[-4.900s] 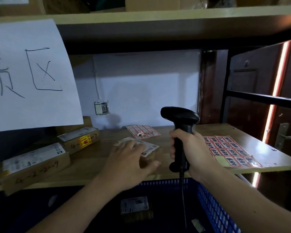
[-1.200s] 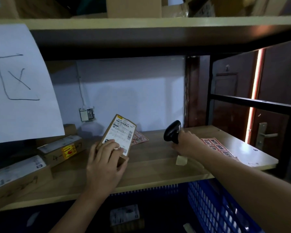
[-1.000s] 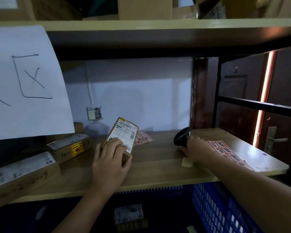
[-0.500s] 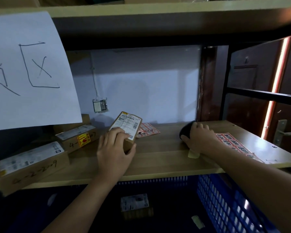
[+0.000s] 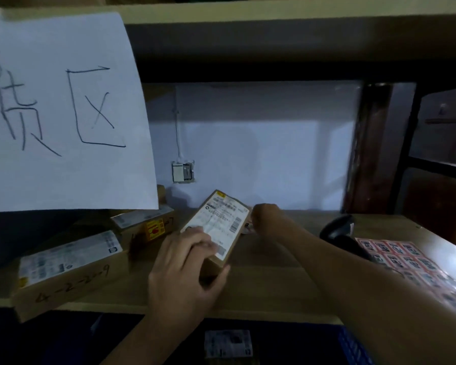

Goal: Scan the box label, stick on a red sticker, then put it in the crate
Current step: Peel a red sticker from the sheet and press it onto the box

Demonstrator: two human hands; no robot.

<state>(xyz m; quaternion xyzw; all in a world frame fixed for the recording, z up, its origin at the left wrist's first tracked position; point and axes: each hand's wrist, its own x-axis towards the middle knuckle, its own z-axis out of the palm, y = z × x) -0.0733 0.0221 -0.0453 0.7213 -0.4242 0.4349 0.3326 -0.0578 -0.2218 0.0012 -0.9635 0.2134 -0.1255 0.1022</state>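
Box (image 5: 219, 227) sits tilted in the left hand (image 5: 184, 272), fingers clamped across its white label (image 5: 217, 222) and thumb under its lower edge, the near end propped over the shelf (image 5: 274, 285). Half a second ago the right hand (image 5: 263, 217) covered the scanner (image 5: 337, 230) at three o'clock; it has since let go and crossed to one o'clock of the box, just beside its top corner. The fingers there are hidden behind the knuckles, so whether they are apart or pinching something cannot be told; the small sticker sheet seen earlier behind the box seems to lie under them. The scanner now lies alone on the shelf, beside the red sticker sheet (image 5: 406, 262) at four o'clock. Two other boxes (image 5: 71, 272) stay at nine o'clock. At six o'clock, below the shelf, the blue crate (image 5: 353, 346) holds a labelled parcel (image 5: 228, 343).
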